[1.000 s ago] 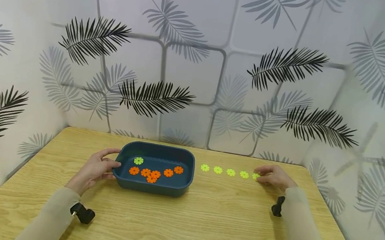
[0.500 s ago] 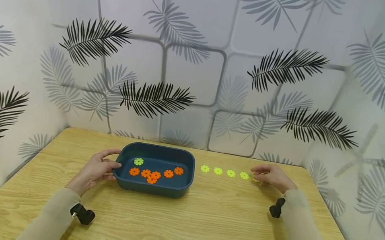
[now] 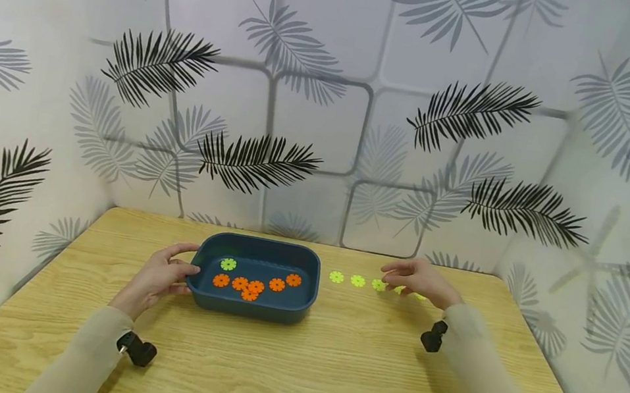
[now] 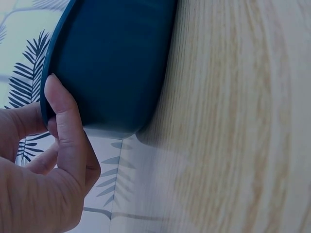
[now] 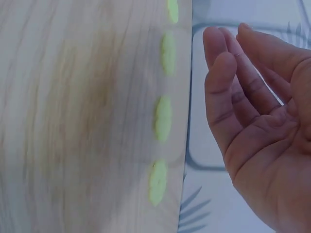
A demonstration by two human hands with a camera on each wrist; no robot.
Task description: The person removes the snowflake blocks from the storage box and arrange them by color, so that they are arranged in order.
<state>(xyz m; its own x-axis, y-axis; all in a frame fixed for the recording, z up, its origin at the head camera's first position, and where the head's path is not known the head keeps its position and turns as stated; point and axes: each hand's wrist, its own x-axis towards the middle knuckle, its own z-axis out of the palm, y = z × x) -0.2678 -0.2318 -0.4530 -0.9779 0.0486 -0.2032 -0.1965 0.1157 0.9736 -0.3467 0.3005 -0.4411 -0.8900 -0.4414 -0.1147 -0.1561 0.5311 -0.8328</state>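
My left hand (image 3: 153,278) grips the left end of a dark blue basin (image 3: 246,308); in the left wrist view its fingers pinch the rim of the basin (image 4: 112,63). Inside lie one yellow-green notched disc (image 3: 228,264) and several orange notched discs (image 3: 277,285), two or more overlapping. My right hand (image 3: 422,281) hovers over a row of yellow-green notched discs (image 3: 357,281) on the table, right of the basin. In the right wrist view the right hand (image 5: 262,107) has loosely bent fingers, holds nothing, and stays apart from the discs (image 5: 163,119). It partly hides some discs in the head view.
The wooden table (image 3: 292,366) ends at the back against a pale wall (image 3: 302,201) with leaf prints. Similar leaf-print walls stand at the left and right sides. A small black camera (image 3: 434,336) is worn on the right wrist, another (image 3: 137,350) on the left.
My right hand has moved left along the row, away from the rightmost disc and over the middle ones. The left hand and basin have stayed in place.
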